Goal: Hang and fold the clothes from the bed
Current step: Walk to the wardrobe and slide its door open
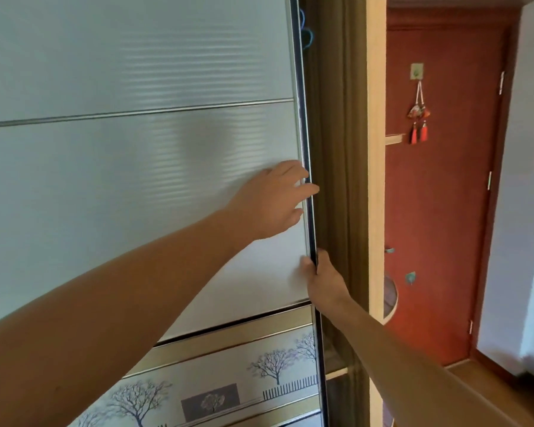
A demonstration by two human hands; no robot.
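Gripping the wardrobe door [136,164], right hand [324,278] below left hand [272,201]; hangers [305,38] inside.

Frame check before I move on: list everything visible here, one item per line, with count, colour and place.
sliding door: one, frosted pale grey with a tree-print band low down, fills left and centre.
blue hooks: two visible, blue, in the gap by the door's upper right edge.
olive-brown cloth: one, apparently fabric, hanging in the gap right of the door.
side panel: one, cream, upright right of the gap.
red door: one, red-brown, at right.
tasselled ornament: one, red, hanging from a hook on the red door.
floor: wood brown, lower right.
left hand: flat on the sliding door near its right edge.
right hand: grips that edge, lower down.
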